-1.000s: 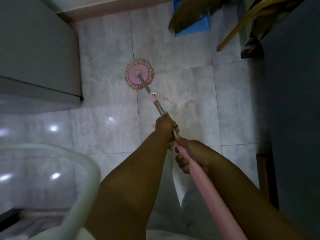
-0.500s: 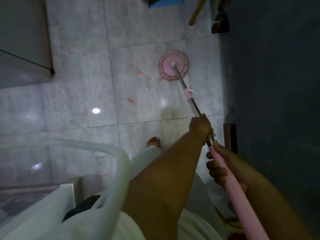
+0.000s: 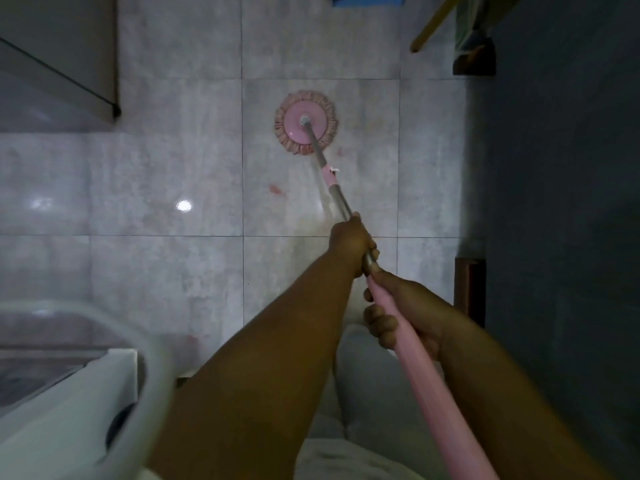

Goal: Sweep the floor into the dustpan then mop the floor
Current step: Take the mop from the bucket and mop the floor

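A round pink mop head (image 3: 305, 123) with a fringed rim lies flat on the grey tiled floor (image 3: 173, 188) ahead of me. Its handle (image 3: 426, 372) runs back toward me, metal near the head and pink lower down. My left hand (image 3: 350, 240) grips the metal part of the handle. Just behind it, my right hand (image 3: 398, 311) is wrapped around the pink part. A small reddish stain (image 3: 276, 189) marks the tile left of the handle.
A grey cabinet (image 3: 59, 57) stands at the far left. A dark wall (image 3: 561, 202) runs down the right side with a brown wooden piece (image 3: 469, 289) at its foot. A white curved rim (image 3: 114, 341) is close at lower left. A yellow stick (image 3: 436, 22) and blue object (image 3: 367, 0) lie at the top.
The mop head swept right across the tiles over the reddish stains, then back left a little. Both hands kept their grip on the handle. My view shifted to the right.
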Demonstrator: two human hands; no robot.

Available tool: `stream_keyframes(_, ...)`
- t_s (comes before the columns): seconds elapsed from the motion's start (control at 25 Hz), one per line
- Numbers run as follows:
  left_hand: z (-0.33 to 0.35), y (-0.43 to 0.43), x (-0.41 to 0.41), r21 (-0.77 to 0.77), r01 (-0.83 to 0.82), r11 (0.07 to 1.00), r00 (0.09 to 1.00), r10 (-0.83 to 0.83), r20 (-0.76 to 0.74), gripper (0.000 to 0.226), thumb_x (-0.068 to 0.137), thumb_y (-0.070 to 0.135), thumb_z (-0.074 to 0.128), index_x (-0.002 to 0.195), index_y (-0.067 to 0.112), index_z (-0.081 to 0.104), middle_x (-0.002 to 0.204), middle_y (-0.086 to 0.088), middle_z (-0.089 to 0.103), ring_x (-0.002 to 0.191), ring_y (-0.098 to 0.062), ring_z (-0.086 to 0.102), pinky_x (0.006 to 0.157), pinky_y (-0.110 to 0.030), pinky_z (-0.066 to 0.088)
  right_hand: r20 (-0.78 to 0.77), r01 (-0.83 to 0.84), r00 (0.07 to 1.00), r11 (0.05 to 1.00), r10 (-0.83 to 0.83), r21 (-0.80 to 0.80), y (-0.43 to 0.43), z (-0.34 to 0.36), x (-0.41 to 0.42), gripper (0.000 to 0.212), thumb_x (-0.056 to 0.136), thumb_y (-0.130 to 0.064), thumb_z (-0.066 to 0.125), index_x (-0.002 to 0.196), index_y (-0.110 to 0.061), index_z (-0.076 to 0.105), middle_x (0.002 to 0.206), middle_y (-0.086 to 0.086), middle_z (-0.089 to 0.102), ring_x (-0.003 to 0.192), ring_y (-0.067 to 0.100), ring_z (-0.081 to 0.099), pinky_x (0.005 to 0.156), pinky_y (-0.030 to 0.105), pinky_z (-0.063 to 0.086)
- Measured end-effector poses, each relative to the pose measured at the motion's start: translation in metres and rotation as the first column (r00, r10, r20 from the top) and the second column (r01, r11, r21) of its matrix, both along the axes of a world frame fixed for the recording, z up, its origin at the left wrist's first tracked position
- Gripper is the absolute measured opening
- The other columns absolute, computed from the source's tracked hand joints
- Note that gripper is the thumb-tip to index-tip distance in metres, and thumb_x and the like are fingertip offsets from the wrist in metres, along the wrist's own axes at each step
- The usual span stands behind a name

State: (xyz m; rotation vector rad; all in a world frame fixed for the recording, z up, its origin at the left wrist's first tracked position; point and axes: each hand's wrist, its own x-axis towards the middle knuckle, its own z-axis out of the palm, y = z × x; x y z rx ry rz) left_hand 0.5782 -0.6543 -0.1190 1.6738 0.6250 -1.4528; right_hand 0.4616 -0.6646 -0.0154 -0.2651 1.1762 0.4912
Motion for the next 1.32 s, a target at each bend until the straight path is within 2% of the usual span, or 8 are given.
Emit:
stream_keyframes(0.16, -0.013, 0.047, 0.028, 0.044, -0.095, 0.995, 0.99, 0.09, 0.105, 0.036, 0.102, 0.036, 0.04, 0.084, 0.007, 0.052, 0.051, -0.005, 0.049, 0.036, -0.017, 0.048, 0.04, -0.02, 0.043, 0.056, -0.158, 0.986, 0.987, 0.157, 0.02, 0.029, -0.018, 0.027, 0.044, 0.087, -0.058, 0.058, 0.084, -0.014, 0.056, 0.057, 0.002, 0.047, 0.039, 0.01, 0.041, 0.039, 0.02, 0.038)
stream_keyframes(0.28, -0.018, 0.06, 0.02, 0.067, -0.114, 0.991, 0.987, 0.106, 0.119, 0.035, 0.102, 0.035, 0.039, 0.083, 0.008, 0.051, 0.045, -0.003, 0.047, 0.031, -0.015, 0.045, 0.043, -0.02, 0.042, 0.054, -0.181, 0.982, 0.983, 0.181, 0.009, 0.04, -0.028, 0.016, 0.044, 0.09, -0.057, 0.055, 0.093, -0.014, 0.053, 0.058, 0.001, 0.046, 0.039, 0.009, 0.04, 0.038, 0.019, 0.037)
stream_keyframes(0.44, -0.021, 0.041, -0.038, 0.051, -0.071, 0.996, 0.991, 0.065, 0.121, 0.033, 0.102, 0.035, 0.039, 0.085, 0.009, 0.05, 0.052, -0.005, 0.046, 0.037, -0.016, 0.045, 0.039, -0.02, 0.041, 0.019, -0.112, 0.993, 0.991, 0.114, -0.073, 0.03, -0.029, -0.042, 0.044, 0.091, -0.055, 0.056, 0.081, -0.011, 0.055, 0.053, 0.001, 0.046, 0.036, 0.009, 0.039, 0.036, 0.017, 0.035)
stream_keyframes(0.6, -0.018, 0.018, -0.132, 0.003, 0.003, 1.0, 1.0, -0.003, 0.025, 0.031, 0.102, 0.036, 0.04, 0.088, 0.01, 0.051, 0.054, -0.005, 0.046, 0.04, -0.016, 0.045, 0.039, -0.021, 0.042, -0.015, -0.009, 1.0, 0.994, 0.007, -0.106, 0.022, -0.017, -0.136, 0.043, 0.086, -0.055, 0.06, 0.084, -0.012, 0.055, 0.055, 0.001, 0.047, 0.037, 0.009, 0.039, 0.035, 0.019, 0.037)
stream_keyframes(0.76, -0.009, 0.009, -0.232, -0.068, 0.108, 0.992, 0.992, -0.112, -0.058, 0.033, 0.101, 0.038, 0.04, 0.108, 0.008, 0.053, 0.06, -0.006, 0.05, 0.042, -0.017, 0.048, 0.042, -0.024, 0.045, -0.067, 0.1, 0.992, 0.991, -0.106, -0.089, 0.026, 0.005, -0.229, 0.043, 0.078, -0.054, 0.064, 0.082, -0.013, 0.055, 0.054, 0.002, 0.045, 0.035, 0.01, 0.039, 0.033, 0.018, 0.036)
stream_keyframes(0.92, 0.003, 0.022, -0.29, -0.09, 0.168, 0.982, 0.977, -0.178, -0.115, 0.035, 0.1, 0.041, 0.041, 0.102, 0.009, 0.054, 0.062, -0.006, 0.055, 0.041, -0.016, 0.052, 0.046, -0.026, 0.05, -0.101, 0.186, 0.977, 0.982, -0.189, -0.041, 0.043, 0.025, -0.28, 0.04, 0.08, -0.052, 0.062, 0.081, -0.012, 0.056, 0.051, 0.002, 0.046, 0.033, 0.01, 0.039, 0.032, 0.019, 0.036)
stream_keyframes(1.2, 0.008, 0.059, -0.253, -0.054, 0.045, 0.998, 0.994, -0.051, -0.101, 0.033, 0.1, 0.04, 0.043, 0.104, 0.009, 0.054, 0.062, -0.007, 0.054, 0.043, -0.017, 0.051, 0.042, -0.024, 0.048, -0.143, 0.072, 0.987, 0.996, -0.078, -0.046, 0.068, 0.03, -0.241, 0.045, 0.074, -0.057, 0.071, 0.07, -0.013, 0.062, 0.054, 0.003, 0.048, 0.035, 0.011, 0.04, 0.033, 0.019, 0.037)
stream_keyframes(1.32, 0.009, 0.087, -0.208, -0.033, -0.066, 0.997, 0.995, 0.064, -0.07, 0.032, 0.1, 0.038, 0.044, 0.09, 0.009, 0.052, 0.058, -0.007, 0.052, 0.042, -0.017, 0.049, 0.041, -0.023, 0.045, -0.095, -0.066, 0.994, 0.997, 0.062, -0.039, 0.084, 0.022, -0.201, 0.046, 0.075, -0.058, 0.07, 0.069, -0.012, 0.064, 0.055, 0.004, 0.049, 0.037, 0.011, 0.04, 0.035, 0.02, 0.037)
